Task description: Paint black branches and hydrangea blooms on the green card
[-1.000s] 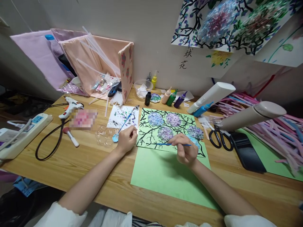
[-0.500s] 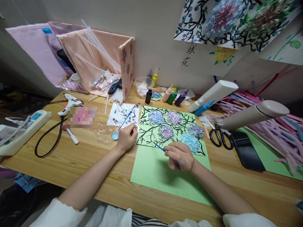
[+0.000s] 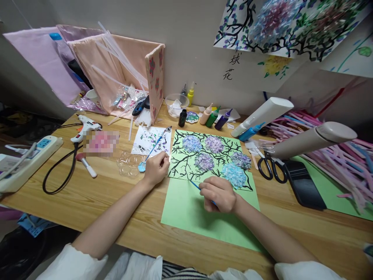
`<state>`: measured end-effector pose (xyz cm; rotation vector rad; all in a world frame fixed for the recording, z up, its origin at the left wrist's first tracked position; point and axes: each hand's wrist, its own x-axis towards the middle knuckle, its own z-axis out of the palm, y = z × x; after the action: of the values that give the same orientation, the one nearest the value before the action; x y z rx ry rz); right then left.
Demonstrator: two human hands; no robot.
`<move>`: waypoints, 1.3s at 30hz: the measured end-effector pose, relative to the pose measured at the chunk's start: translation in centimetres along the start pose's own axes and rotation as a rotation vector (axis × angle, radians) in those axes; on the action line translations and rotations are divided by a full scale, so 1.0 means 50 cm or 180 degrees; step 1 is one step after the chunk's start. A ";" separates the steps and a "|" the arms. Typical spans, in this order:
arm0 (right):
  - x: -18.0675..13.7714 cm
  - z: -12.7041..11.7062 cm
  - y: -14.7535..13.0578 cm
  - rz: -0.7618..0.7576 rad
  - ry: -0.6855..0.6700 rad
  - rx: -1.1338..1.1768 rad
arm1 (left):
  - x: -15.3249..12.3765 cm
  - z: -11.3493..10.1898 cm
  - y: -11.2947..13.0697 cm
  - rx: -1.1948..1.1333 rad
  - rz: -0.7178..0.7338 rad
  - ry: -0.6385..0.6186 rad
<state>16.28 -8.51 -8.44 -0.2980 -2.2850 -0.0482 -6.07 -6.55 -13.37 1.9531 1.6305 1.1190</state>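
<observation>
Your right hand [image 3: 218,194] grips a paintbrush [image 3: 195,185] at the lower edge of the painting [image 3: 216,156], your left hand [image 3: 156,169] closed by its left edge

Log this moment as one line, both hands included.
right hand: gripping blue brush, tip at painting's near edge | left hand: closed, left of painting | painting: five flower clusters
</observation>
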 end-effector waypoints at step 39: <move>0.016 -0.017 -0.015 0.0302 0.0151 0.0282 | -0.003 -0.006 0.006 0.0099 0.0044 0.0009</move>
<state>16.23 -9.19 -7.23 -0.3547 -2.2160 0.0936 -6.13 -6.86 -13.03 1.9860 1.6479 1.1084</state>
